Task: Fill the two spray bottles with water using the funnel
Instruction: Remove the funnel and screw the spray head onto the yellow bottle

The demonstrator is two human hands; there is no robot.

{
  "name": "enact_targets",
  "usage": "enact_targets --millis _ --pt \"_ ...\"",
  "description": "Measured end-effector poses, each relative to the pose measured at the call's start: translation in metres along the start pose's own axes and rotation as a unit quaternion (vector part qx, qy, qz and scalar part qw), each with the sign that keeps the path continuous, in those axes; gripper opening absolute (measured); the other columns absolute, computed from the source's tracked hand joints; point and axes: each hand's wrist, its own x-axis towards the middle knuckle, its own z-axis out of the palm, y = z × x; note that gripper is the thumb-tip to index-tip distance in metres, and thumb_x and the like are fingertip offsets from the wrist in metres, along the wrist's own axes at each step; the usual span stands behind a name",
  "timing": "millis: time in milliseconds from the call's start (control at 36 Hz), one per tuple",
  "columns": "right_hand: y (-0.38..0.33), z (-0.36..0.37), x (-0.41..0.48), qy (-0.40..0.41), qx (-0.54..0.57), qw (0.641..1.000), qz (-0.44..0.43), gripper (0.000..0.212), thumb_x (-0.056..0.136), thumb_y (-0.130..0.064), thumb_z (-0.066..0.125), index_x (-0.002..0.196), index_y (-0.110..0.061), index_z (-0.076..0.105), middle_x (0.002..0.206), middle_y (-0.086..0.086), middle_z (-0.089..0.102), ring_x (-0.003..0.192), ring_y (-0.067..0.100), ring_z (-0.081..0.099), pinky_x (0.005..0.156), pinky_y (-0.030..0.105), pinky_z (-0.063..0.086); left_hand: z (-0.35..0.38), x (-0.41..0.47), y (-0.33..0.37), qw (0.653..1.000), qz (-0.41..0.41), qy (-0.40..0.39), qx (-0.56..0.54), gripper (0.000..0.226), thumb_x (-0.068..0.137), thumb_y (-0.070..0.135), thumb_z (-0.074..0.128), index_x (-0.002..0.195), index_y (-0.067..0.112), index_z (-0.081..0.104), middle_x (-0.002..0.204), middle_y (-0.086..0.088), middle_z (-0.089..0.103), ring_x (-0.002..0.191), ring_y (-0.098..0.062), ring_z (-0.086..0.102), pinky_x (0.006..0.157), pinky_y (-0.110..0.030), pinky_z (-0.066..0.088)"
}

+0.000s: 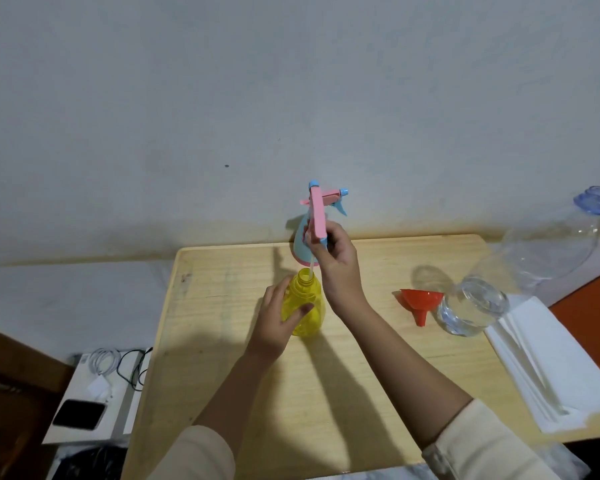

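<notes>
A yellow spray bottle (307,306) stands uncapped on the wooden table (361,375); my left hand (274,320) grips its body. My right hand (336,261) holds a pink spray head (317,216) lifted above the bottle's mouth, its thin tube still reaching down to the opening. Behind it, by the wall, stands a blue and pink spray bottle (300,251) with its own sprayer on. An orange funnel (420,304) lies on its side to the right. Beside the funnel a large clear water bottle (499,285) lies tilted with some water in it.
A stack of white tissue paper (548,368) lies at the table's right edge. Left of the table, lower down, a white box (94,393) carries cables and a dark phone (78,414). The wall is right behind the table.
</notes>
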Motion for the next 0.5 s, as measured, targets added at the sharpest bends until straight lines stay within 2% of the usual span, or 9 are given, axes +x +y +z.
enact_targets --millis 83,167,278,333,389,500 --pt "0.025 -0.005 -0.008 -0.013 -0.055 0.998 0.028 0.021 0.084 -0.012 0.062 0.104 -0.008 0.06 0.098 0.003 0.063 0.094 0.02 0.058 0.086 0.038 0.048 0.003 -0.002 0.0 1.0 0.001 0.0 -0.027 0.064 0.079 0.053 0.061 0.137 0.035 0.041 0.125 0.011 0.048 0.125 -0.004 0.046 0.108 -0.036 0.039" --pt "0.044 -0.01 -0.015 -0.029 -0.099 0.994 0.04 0.025 0.078 -0.02 0.063 0.102 -0.012 0.063 0.1 0.003 0.067 0.096 0.022 0.062 0.089 0.039 0.051 0.007 -0.005 -0.001 0.999 0.012 0.006 -0.03 0.07 0.08 0.048 0.059 0.142 0.021 0.04 0.129 0.004 0.048 0.127 -0.01 0.046 0.108 -0.041 0.038" --pt "0.054 -0.016 -0.017 -0.047 -0.11 0.992 0.045 0.02 0.082 -0.022 0.066 0.102 -0.016 0.065 0.103 -0.003 0.069 0.104 0.016 0.062 0.098 0.039 0.046 0.015 -0.008 -0.012 0.999 0.02 0.035 0.01 0.084 0.07 0.051 0.07 0.143 0.027 0.035 0.135 0.0 0.046 0.129 -0.018 0.045 0.105 -0.045 0.041" --pt "0.055 -0.019 -0.016 -0.061 -0.096 0.992 0.051 0.017 0.087 -0.017 0.065 0.103 -0.013 0.064 0.104 -0.001 0.069 0.104 0.015 0.062 0.096 0.038 0.048 0.019 -0.008 -0.021 0.998 0.024 0.036 0.043 0.097 0.062 0.055 0.075 0.144 0.03 0.029 0.138 -0.005 0.044 0.13 -0.023 0.044 0.105 -0.047 0.041" --pt "0.055 -0.021 -0.015 -0.087 -0.099 0.99 0.048 0.016 0.09 -0.015 0.061 0.106 -0.012 0.063 0.104 -0.003 0.068 0.102 0.011 0.062 0.093 0.032 0.049 0.02 -0.009 -0.024 0.999 0.012 0.025 0.047 0.102 0.06 0.055 0.075 0.143 0.036 0.021 0.14 -0.008 0.044 0.131 -0.024 0.043 0.105 -0.047 0.041" --pt "0.053 -0.026 -0.007 -0.105 -0.102 0.988 0.05 0.013 0.093 -0.011 0.056 0.103 -0.017 0.062 0.096 -0.011 0.065 0.091 -0.002 0.06 0.085 0.018 0.047 0.018 -0.002 -0.023 0.998 0.027 0.008 0.049 0.095 0.065 0.054 0.071 0.143 0.038 0.018 0.139 -0.008 0.047 0.129 -0.022 0.046 0.103 -0.047 0.042"
